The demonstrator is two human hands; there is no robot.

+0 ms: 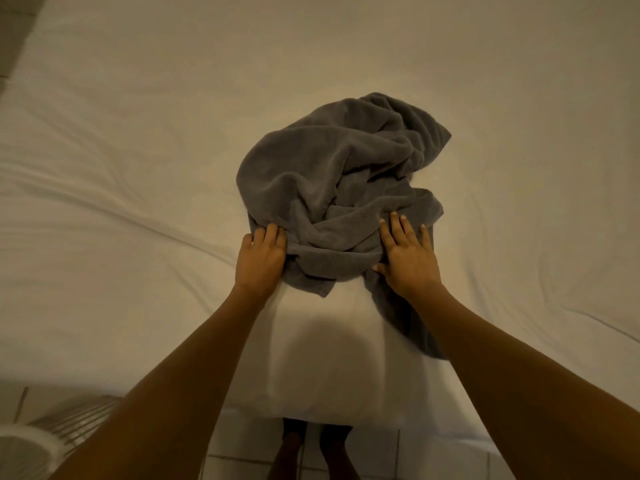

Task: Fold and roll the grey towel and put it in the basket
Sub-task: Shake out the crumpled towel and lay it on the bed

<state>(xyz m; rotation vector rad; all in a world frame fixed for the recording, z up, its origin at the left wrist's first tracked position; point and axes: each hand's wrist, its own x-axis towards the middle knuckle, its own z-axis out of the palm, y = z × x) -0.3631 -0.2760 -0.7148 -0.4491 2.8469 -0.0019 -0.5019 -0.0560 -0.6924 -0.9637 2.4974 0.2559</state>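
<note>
The grey towel point(332, 181) lies crumpled in a heap on the white bed point(138, 168), one end trailing toward the near edge under my right forearm. My left hand point(260, 259) rests at the heap's near left edge, its fingertips tucked into the cloth. My right hand point(408, 256) lies flat on the near right part of the towel, fingers spread. A white slatted basket point(38, 441) shows at the bottom left corner, on the floor beside the bed, partly hidden by my left arm.
The bed sheet is wrinkled on both sides of the towel. White floor tiles point(242, 459) and my feet point(315, 448) show below the bed's near edge. A darker strip point(14, 32) runs past the bed's far left corner.
</note>
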